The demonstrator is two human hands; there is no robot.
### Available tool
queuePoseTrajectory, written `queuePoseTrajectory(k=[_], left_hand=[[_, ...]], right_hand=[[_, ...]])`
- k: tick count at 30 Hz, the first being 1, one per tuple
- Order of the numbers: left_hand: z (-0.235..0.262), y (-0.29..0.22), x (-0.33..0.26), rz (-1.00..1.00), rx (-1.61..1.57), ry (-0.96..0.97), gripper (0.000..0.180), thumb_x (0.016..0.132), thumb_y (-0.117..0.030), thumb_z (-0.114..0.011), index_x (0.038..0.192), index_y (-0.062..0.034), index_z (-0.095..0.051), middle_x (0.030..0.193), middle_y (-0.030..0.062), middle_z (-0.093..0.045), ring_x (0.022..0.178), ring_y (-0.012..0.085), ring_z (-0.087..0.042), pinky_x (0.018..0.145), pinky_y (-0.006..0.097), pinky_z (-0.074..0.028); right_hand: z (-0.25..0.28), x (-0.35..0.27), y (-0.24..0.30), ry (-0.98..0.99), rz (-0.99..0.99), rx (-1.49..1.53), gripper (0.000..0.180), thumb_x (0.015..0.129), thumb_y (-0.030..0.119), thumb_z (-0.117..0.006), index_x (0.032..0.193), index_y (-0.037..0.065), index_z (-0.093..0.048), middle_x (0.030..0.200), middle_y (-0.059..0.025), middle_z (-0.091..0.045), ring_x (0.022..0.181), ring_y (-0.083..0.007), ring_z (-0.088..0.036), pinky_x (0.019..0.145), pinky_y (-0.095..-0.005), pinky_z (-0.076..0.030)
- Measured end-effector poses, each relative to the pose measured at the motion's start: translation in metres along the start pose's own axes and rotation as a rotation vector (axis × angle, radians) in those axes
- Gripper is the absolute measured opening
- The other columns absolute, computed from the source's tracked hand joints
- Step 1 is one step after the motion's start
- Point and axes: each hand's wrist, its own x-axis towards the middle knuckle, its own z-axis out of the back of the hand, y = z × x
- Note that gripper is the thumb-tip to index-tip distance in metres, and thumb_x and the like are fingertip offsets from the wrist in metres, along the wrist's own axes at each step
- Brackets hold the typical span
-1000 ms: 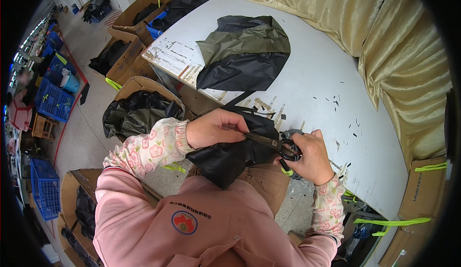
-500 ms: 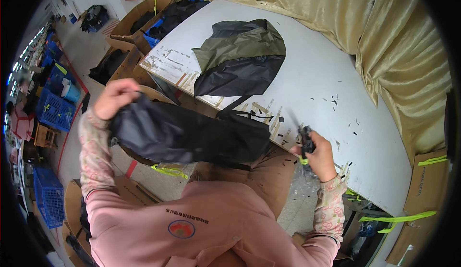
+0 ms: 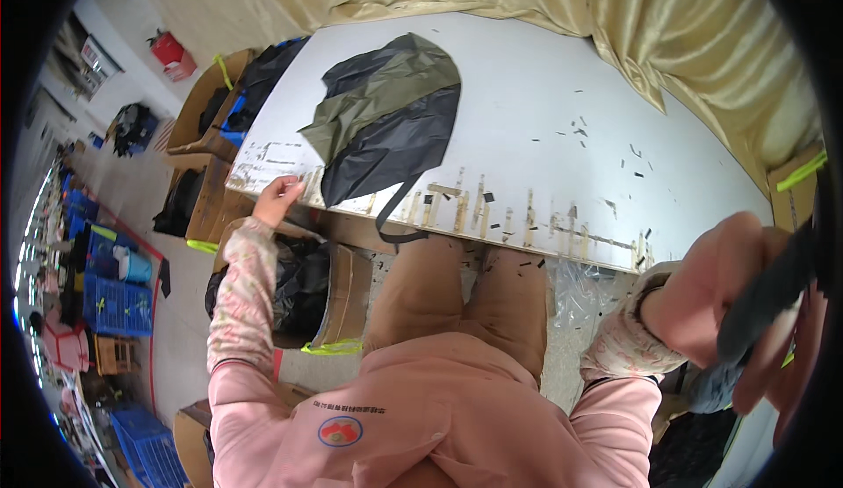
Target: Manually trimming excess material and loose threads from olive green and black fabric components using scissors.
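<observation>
Left hand (image 3: 279,198) moved to table (image 3: 544,119) edge; right hand (image 3: 733,290) grips dark tool (image 3: 768,290).

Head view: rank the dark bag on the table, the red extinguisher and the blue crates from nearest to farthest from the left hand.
From the left hand at the table edge:
1. Dark bag, just right on the table.
2. Red extinguisher, up-left by the wall.
3. Blue crates, down-left on the floor; close to the extinguisher's rank.
</observation>
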Motion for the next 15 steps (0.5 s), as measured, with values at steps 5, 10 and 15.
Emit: queuePoseTrajectory(k=[5, 10, 15], left_hand=[[-0.069, 0.005, 0.072, 0.203, -0.028, -0.218, 0.066, 0.074, -0.045, -0.073, 0.118, -0.0008, -0.051, 0.080, 0.0087, -0.059, 0.056, 0.0132, -0.054, 0.046, 0.028, -0.043], [-0.090, 0.011, 0.086, 0.265, -0.140, -0.128, 0.034, 0.079, -0.036, -0.070, 0.086, -0.0039, -0.060, 0.062, 0.0045, -0.057, 0.043, 0.0113, -0.049, 0.038, 0.026, -0.038], [-0.174, -0.069, -0.007, 0.132, -0.494, 0.265, 0.026, 0.083, -0.020, -0.064, 0.063, -0.0045, -0.058, 0.047, 0.0009, -0.052, 0.039, 0.0074, -0.046, 0.035, 0.020, -0.032]], right_hand=[[-0.014, -0.003, 0.009, -0.001, 0.017, -0.042, 0.020, 0.082, 0.021, -0.061, 0.086, 0.007, -0.047, 0.070, -0.0058, -0.057, 0.059, -0.0140, -0.053, 0.051, -0.0216, -0.045], [-0.013, -0.003, 0.020, -0.012, 0.014, -0.025, 0.017, 0.080, 0.018, -0.060, 0.084, 0.007, -0.048, 0.069, -0.0061, -0.057, 0.058, -0.0142, -0.053, 0.051, -0.0224, -0.045], [-0.004, -0.013, 0.037, -0.005, -0.024, -0.012, 0.014, 0.078, 0.014, -0.059, 0.083, 0.006, -0.048, 0.069, -0.0064, -0.057, 0.057, -0.0144, -0.053, 0.050, -0.0231, -0.045]])
